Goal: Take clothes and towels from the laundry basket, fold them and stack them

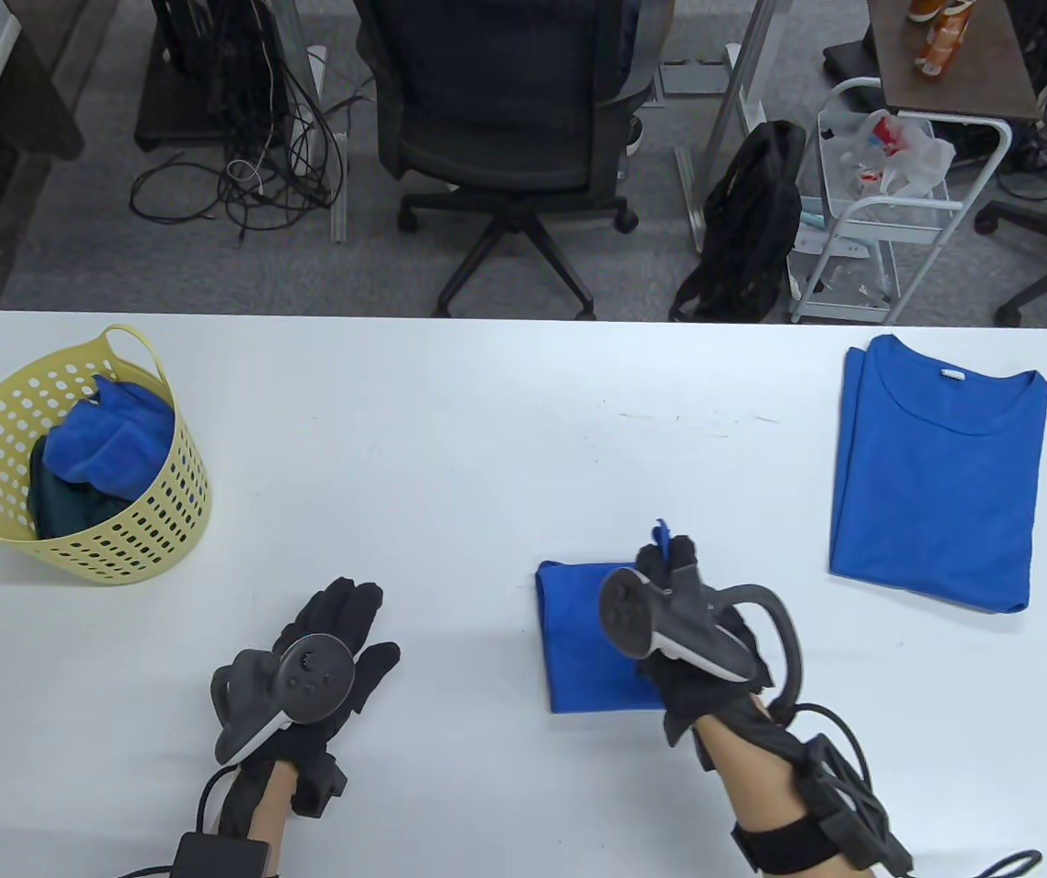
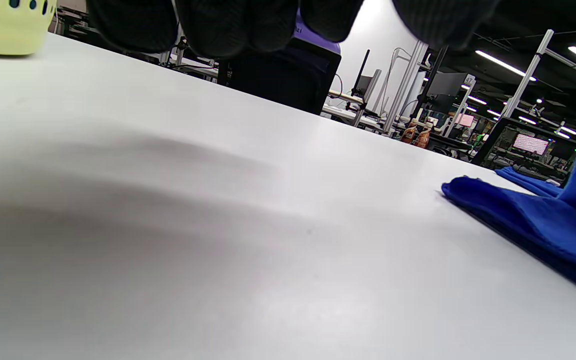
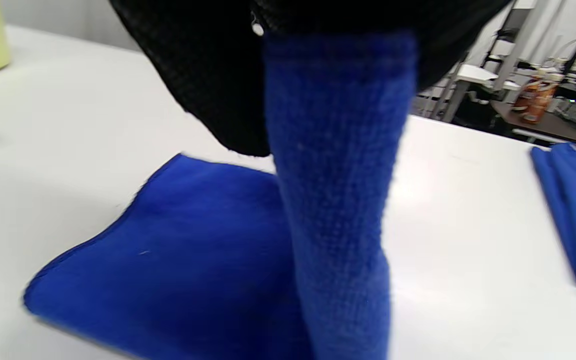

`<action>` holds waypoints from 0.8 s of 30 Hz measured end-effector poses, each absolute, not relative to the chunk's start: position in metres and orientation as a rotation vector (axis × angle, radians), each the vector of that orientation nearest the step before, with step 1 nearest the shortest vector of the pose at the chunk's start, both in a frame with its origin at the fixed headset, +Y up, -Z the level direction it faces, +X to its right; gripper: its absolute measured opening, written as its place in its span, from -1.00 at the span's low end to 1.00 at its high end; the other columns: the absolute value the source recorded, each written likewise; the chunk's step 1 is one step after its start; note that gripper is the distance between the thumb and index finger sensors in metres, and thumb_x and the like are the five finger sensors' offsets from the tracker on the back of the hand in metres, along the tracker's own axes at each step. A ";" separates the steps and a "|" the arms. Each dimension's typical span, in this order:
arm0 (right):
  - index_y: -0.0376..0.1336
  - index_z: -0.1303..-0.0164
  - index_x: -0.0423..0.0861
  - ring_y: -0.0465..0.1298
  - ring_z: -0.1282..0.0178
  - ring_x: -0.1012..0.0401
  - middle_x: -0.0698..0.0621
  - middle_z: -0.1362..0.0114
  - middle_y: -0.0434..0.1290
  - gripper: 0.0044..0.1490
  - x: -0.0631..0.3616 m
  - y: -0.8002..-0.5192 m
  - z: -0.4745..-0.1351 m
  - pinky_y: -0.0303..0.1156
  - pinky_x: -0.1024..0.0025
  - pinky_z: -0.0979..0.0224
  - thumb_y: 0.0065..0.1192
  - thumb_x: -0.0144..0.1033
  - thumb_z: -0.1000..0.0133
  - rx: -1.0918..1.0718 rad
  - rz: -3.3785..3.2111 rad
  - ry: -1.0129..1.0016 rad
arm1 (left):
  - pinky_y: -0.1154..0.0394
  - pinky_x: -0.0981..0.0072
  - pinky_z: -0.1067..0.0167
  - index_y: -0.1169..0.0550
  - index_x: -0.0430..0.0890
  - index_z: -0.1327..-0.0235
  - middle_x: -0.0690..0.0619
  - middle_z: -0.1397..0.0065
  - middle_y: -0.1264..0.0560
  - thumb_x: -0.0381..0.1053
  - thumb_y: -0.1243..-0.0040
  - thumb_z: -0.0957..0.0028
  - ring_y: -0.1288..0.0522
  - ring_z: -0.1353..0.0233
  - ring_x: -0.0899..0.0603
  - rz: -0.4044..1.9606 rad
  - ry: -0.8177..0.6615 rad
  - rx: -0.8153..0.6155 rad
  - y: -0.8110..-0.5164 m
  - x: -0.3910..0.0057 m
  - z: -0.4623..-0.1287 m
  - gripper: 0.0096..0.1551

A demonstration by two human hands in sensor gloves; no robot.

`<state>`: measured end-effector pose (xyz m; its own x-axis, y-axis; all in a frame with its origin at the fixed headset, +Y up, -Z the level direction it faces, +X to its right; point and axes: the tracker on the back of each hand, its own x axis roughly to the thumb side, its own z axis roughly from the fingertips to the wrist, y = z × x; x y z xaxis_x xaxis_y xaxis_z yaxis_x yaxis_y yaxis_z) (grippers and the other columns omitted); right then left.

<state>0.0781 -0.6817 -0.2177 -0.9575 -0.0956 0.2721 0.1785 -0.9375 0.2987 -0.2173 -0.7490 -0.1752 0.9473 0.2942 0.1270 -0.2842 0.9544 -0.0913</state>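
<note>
Pinching one blue towel, the right hand's grip holds; the left hand lies relaxed.

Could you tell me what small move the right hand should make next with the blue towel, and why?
Probably carry the pinched edge over and lay it flat: the right hand holds one part of the towel raised while the rest lies on the table, and the left hand rests apart.
</note>
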 end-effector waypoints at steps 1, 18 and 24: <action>0.00 -0.81 -0.47 0.58 -0.03 -0.06 -0.59 -0.75 0.02 0.12 0.067 -0.689 -0.219 0.60 0.33 0.06 0.58 -0.49 -0.16 -0.400 -2.925 -0.531 | -0.36 -0.34 -0.45 -0.20 -0.04 -0.77 -0.27 -0.79 -0.21 0.33 -0.07 -0.16 -0.30 -0.67 -0.42 0.293 -0.142 -0.073 -0.749 -0.217 -0.175 -0.06; 0.00 -0.83 -0.24 0.41 -0.43 -0.37 -0.49 -0.77 -0.01 -0.27 0.116 -0.681 -0.223 0.46 -0.21 -0.31 0.06 -0.25 -0.49 -0.915 -3.596 -1.005 | -0.37 -0.34 -0.45 -0.22 -0.02 -0.77 -0.26 -0.79 -0.22 0.32 -0.08 -0.17 -0.32 -0.66 -0.42 0.317 -0.159 -0.118 -0.747 -0.210 -0.179 -0.08; 0.07 -0.73 -0.45 0.40 -0.41 -0.34 -0.56 -0.64 0.18 -0.24 0.197 -0.715 -0.259 0.41 -0.27 -0.32 0.15 -0.31 -0.45 0.043 -3.649 -0.655 | -0.36 -0.34 -0.45 -0.16 -0.14 -0.83 -0.35 -0.81 -0.17 0.32 -0.13 -0.21 -0.32 -0.64 -0.47 0.540 -0.133 -0.368 -0.738 -0.145 -0.230 0.02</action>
